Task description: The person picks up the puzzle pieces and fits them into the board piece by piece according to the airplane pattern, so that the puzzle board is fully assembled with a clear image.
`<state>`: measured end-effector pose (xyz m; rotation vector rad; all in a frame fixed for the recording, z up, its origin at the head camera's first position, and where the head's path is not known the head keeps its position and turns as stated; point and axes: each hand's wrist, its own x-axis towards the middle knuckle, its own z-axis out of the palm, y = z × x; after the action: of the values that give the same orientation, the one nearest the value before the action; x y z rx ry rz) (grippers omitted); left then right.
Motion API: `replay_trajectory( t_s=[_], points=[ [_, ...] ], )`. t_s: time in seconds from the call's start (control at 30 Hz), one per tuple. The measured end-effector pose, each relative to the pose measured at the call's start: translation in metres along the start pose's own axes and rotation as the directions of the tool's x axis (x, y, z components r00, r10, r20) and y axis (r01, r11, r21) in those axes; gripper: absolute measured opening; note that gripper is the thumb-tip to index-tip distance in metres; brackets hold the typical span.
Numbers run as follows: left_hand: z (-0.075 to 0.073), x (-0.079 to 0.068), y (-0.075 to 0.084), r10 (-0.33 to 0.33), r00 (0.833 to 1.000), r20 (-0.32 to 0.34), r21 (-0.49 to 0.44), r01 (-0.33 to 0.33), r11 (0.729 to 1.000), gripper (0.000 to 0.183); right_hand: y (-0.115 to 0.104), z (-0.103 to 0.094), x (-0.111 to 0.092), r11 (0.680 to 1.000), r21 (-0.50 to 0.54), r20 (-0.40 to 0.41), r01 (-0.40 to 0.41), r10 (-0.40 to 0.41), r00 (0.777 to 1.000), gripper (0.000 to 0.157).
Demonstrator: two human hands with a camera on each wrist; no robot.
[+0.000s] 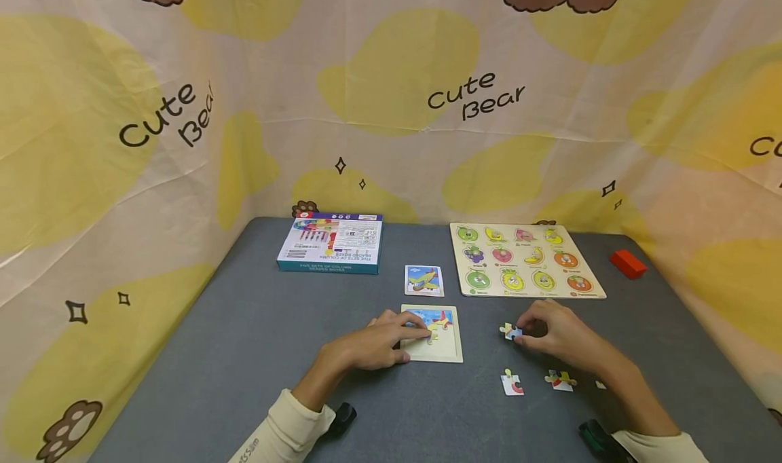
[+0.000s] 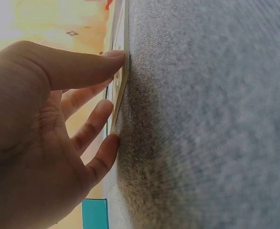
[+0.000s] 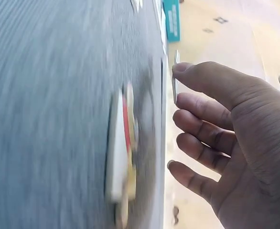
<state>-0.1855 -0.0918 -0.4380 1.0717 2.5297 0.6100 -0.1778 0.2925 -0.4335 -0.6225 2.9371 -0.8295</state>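
Note:
My left hand (image 1: 380, 341) rests on a small cream jigsaw tray (image 1: 449, 352), its index finger reaching over the pieces fitted at the top. In the left wrist view the thumb (image 2: 87, 67) lies at the tray's edge and the other fingers are loosely extended. Between thumb and index finger, my right hand (image 1: 559, 334) pinches a jigsaw piece (image 1: 508, 331) with blue and yellow print. The right wrist view shows this piece (image 3: 175, 88) edge-on, raised over the table. Nearer the body lie a white and red piece (image 1: 512, 383) and a yellow and red piece (image 1: 560, 381).
Behind the tray lies a picture card (image 1: 423, 281) of a yellow plane. A beaded-game box (image 1: 330, 246) stands at the back left. A fruit board (image 1: 525, 259) and a red block (image 1: 628, 264) are at the back right. Another piece (image 1: 601, 385) is partly hidden by the right forearm.

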Motion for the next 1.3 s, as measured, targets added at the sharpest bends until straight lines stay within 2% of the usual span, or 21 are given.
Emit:
replay_trajectory(
  t_s=[0.27,0.37,0.6,1.0,1.3],
  points=[
    [0.0,0.0,-0.001,0.003,1.0,0.003,0.003,-0.003,1.0,0.052,-0.018,0.017,0.02,0.995,-0.062,0.014,0.076,-0.075,0.997,0.02],
    [0.0,0.0,-0.001,0.003,1.0,0.004,0.002,-0.003,1.0,0.052,-0.024,0.022,0.026,0.994,-0.08,0.021,0.079,-0.077,0.997,0.019],
    [0.0,0.0,-0.001,0.001,1.0,0.004,0.0,-0.001,1.0,0.052,-0.04,0.033,0.038,0.993,-0.085,0.043,0.088,-0.084,0.996,0.019],
    [-0.001,0.0,0.0,0.003,1.0,0.006,-0.009,-0.003,1.0,0.052,-0.062,0.046,0.054,0.978,-0.105,0.08,0.178,-0.171,0.982,0.017],
    [-0.001,-0.002,0.0,0.008,1.0,0.006,-0.017,-0.008,1.0,0.051,-0.07,0.054,0.058,0.982,-0.093,0.1,0.167,-0.157,0.982,0.019]
  ],
)
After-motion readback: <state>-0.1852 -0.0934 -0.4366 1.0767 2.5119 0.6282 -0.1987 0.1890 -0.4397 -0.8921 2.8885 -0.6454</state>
